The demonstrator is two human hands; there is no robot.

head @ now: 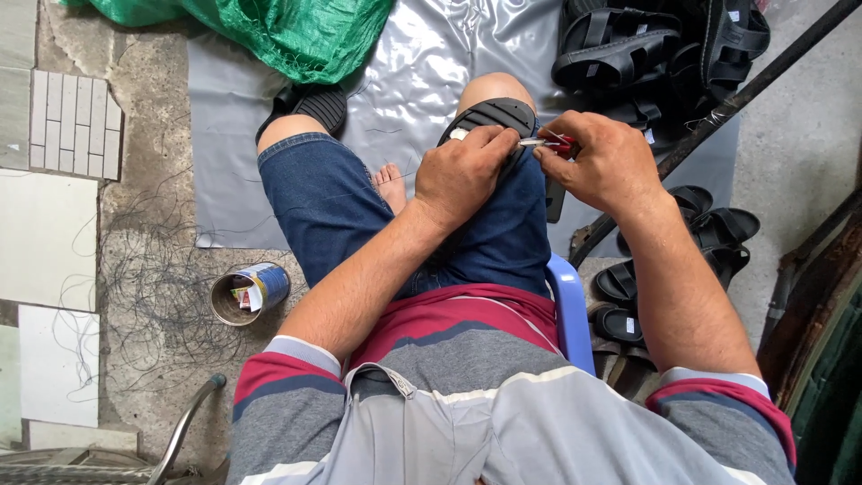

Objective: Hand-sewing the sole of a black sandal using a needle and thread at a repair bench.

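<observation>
From the head camera, my left hand (pixel 462 175) presses a black sandal (pixel 492 115) sole-up against my right knee, fingers curled and clamped over its edge. My right hand (pixel 603 162) sits just beside it, fingertips pinched together on a small red-handled tool (pixel 549 142) whose metal tip touches the sandal near my left thumb. A heap of black sandals (pixel 646 49) lies beyond my knee on a grey sheet (pixel 422 54). More sandals lie by the blue stool (pixel 569 305). An open tin can (pixel 249 293) lies on the concrete at my left, among loose threads.
</observation>
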